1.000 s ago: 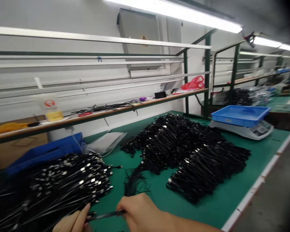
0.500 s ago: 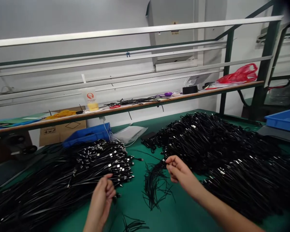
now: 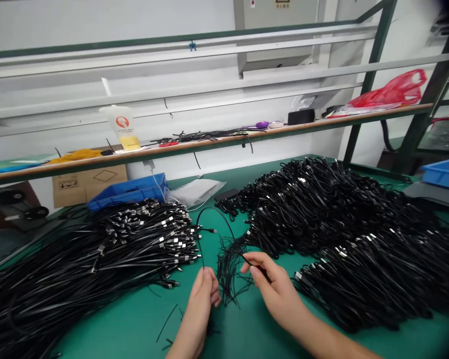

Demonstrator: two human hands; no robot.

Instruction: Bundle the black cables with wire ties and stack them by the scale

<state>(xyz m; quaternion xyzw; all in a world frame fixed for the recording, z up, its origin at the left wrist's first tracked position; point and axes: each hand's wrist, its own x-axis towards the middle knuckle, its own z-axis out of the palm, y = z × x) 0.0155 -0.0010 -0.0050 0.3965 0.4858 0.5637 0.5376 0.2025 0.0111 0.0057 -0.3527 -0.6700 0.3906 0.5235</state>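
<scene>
Between my hands a black cable point(image 3: 214, 209) arches up in a loop over the green table. My left hand point(image 3: 204, 294) is closed around one part of it. My right hand point(image 3: 273, 284) pinches the cable farther along, with thumb and fingers together. Just behind and between the hands lies a heap of thin black ties point(image 3: 228, 269). Straight black cables with silver USB plugs point(image 3: 168, 239) are piled at the left. Looped, bundled black cables point(image 3: 351, 269) fill the right side. The cable's ends are hidden or hard to make out.
A blue bin point(image 3: 129, 192) and a white plastic bag point(image 3: 198, 192) stand behind the left pile. Above the table runs a shelf point(image 3: 217, 142) with a drink cup point(image 3: 125, 129), loose black ties and a red plastic bag point(image 3: 392, 92). Another blue tray point(image 3: 445, 172) is at the far right.
My left hand has moved right, away from the left pile, toward my right hand. The cable now bends into a loop between them. The camera view has tilted down.
</scene>
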